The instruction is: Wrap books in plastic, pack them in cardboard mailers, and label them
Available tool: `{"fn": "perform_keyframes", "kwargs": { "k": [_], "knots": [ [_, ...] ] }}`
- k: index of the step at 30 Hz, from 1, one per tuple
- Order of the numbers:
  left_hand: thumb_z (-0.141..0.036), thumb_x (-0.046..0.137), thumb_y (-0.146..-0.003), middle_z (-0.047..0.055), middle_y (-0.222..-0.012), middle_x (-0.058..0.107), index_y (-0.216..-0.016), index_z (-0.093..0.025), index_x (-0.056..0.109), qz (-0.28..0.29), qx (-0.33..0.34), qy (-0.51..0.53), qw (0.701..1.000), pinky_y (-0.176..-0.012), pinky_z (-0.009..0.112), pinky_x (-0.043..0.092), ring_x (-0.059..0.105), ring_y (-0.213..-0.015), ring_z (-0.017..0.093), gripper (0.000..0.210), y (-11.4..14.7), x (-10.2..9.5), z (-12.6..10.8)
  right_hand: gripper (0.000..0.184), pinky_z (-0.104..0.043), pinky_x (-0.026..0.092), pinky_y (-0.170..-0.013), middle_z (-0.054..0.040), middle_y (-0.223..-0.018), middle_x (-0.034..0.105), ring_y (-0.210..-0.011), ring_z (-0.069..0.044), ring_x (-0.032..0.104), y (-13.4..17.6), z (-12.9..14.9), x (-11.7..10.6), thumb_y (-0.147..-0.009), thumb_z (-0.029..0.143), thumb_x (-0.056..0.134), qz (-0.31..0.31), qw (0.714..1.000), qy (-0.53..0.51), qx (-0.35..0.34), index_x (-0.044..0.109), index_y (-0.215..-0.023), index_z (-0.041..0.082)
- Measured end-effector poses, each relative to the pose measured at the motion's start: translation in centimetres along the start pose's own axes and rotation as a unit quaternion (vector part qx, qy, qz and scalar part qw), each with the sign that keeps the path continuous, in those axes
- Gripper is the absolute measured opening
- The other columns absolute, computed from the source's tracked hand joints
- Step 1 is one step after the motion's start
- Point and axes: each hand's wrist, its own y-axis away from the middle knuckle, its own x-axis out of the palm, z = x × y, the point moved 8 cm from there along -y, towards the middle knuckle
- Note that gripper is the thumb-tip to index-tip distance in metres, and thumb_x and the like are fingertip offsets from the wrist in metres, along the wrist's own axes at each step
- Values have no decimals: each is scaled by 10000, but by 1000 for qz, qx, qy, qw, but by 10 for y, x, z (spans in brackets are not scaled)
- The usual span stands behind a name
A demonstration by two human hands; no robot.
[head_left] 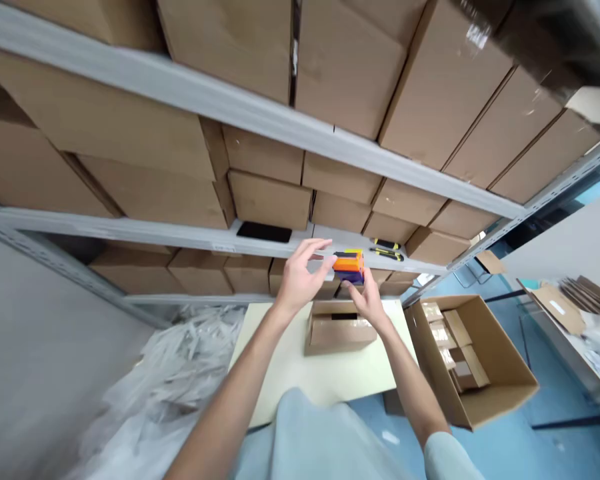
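A small orange and purple box (349, 265) with a bit of yellow on top is held up above the table. My right hand (367, 301) is closed on its lower right side. My left hand (301, 275) is at the box's left side, its fingers stretched and apart, with the thumb tip close to or touching the edge. Below both hands, a brown cardboard box (341, 333) stands on the pale table (285, 373). A dark object (344, 316), too small to name, shows at that box's top.
Shelves packed with cardboard boxes (270, 200) rise in front. On a shelf lie a black flat object (264, 232) and yellow-black cutters (387, 253). A large open carton (500, 353) with small boxes stands at right; white plastic bags (170, 373) are heaped at left.
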Motion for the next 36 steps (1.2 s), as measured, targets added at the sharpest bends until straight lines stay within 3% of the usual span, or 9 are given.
{"fn": "perform_keyframes", "kwargs": {
  "k": [5,13,17,22,26,29,33,36],
  "knots": [
    [-469,694,-1043,78,-1259,770,-1271,-229,810,81,-12,-16,996,-1031,373,670,774,-1108,223,350,25,-9,-6,393,-370,613,-966,-130,-1215,757,-1071,-258,737,34,-2,-5,-1091,470,625,46,995,89,3,575,-1382,210],
    [-441,691,-1054,46,-1195,795,-1235,-256,839,119,-8,-31,992,-942,376,674,750,-1150,240,298,56,-15,-6,369,-467,616,-1018,-156,-1228,733,-1145,-316,713,62,-5,-8,-1089,373,612,132,974,176,-46,574,-1421,216],
    [-325,681,-1071,39,-1091,817,-1145,-265,857,118,3,-51,992,-962,372,645,751,-1057,215,201,65,-16,-11,388,-524,637,-971,-169,-1227,735,-1138,-342,713,71,-4,-7,-1076,358,642,155,962,207,-85,555,-1427,217],
    [-271,689,-1072,28,-1026,823,-1057,-277,860,121,33,-62,990,-911,351,617,744,-988,199,171,71,-12,-9,424,-550,647,-954,-170,-1241,732,-1155,-355,719,80,-8,-12,-1066,356,663,172,955,228,-85,534,-1452,239],
    [-271,702,-1069,30,-1011,826,-1083,-305,866,99,29,-66,992,-900,378,611,736,-940,204,169,84,-6,6,417,-550,642,-965,-173,-1234,738,-1163,-361,724,84,-14,-10,-1070,360,665,207,950,226,-61,537,-1447,234],
    [-290,719,-1062,31,-984,824,-1087,-312,871,60,-12,-77,995,-899,393,612,738,-924,209,156,101,-3,26,352,-521,636,-953,-173,-1202,749,-1141,-357,729,86,-19,-3,-1091,397,652,248,942,225,-29,556,-1384,226],
    [-300,710,-1060,31,-959,834,-1020,-297,874,8,-104,-82,991,-877,381,618,742,-910,210,169,137,0,58,320,-462,612,-887,-163,-1123,756,-1026,-336,727,88,-26,6,-1129,498,587,360,905,222,33,582,-1283,218],
    [-324,714,-1043,26,-946,841,-957,-288,871,-38,-202,-70,976,-886,371,632,753,-921,213,182,169,-3,82,346,-380,556,-761,-106,-1021,751,-840,-275,696,88,-35,5,-1127,551,585,498,834,217,99,597,-1258,230]
  ]
}}
